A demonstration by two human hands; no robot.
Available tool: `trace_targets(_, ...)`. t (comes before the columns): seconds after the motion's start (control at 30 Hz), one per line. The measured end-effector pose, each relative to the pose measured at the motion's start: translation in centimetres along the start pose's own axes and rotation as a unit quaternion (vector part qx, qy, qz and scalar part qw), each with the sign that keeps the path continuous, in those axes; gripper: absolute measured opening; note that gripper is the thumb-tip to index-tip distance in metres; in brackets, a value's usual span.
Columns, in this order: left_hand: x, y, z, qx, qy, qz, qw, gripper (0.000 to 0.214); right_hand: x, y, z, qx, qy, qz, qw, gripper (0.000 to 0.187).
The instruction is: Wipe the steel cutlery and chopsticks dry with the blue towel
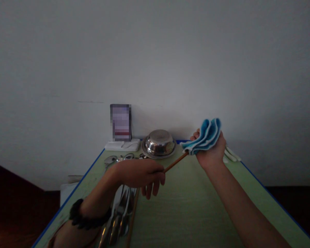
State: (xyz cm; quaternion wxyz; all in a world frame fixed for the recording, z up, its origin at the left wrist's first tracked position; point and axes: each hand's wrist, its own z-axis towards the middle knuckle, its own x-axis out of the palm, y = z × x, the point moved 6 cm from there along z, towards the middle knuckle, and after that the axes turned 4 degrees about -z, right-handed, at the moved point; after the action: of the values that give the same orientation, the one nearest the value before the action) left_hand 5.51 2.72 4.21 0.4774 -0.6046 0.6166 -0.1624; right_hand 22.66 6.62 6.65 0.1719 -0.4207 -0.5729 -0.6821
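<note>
My left hand (144, 174), closed in a pinch, grips one end of a thin wooden chopstick (176, 162). The stick slants up to the right, and its far end goes into a folded blue cloth (206, 137). That cloth, with pale edges, lies in my right hand (214, 153), whose fingers are closed around it. Whether the cloth wraps fully round the chopstick's end is hidden. Both hands are above the green table. Below my left wrist lie several metal knives or forks (119, 215), and a second wooden stick (133, 217) beside them.
An upside-down metal bowl (160, 143) sits at the table's back edge. Left of it, a phone (122, 122) with a blurred screen stands on a white power strip (122, 144). Metal spoons (110, 159) lie in front. White rolled items (231, 154) rest at the back right.
</note>
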Motion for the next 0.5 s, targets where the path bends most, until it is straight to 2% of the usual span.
trace_targets(0.17, -0.1, 0.1, -0.3, -0.003, 0.001, 0.018, 1.0, 0.023, -0.1, -0.7, -0.5, -0.043, -0.031, -0.055, 0.997, 0.022)
trace_targets(0.27, -0.2, -0.1, -0.1, 0.017, -0.011, 0.024, 0.999, 0.024, 0.0, -1.8, -1.0, -0.04, -0.018, -0.073, 0.996, 0.01)
trace_targets(0.37, -0.3, -0.6, 0.2, 0.047, -0.019, -0.003, 0.999, 0.022, 0.1, -2.6, -1.3, -0.027, 0.006, -0.095, 0.995, 0.013)
trace_targets(0.5, -0.5, -0.9, -0.1, 0.052, -0.022, -0.014, 0.998, 0.025, 0.3, -2.4, -1.3, -0.015, 0.025, -0.073, 0.997, 0.011)
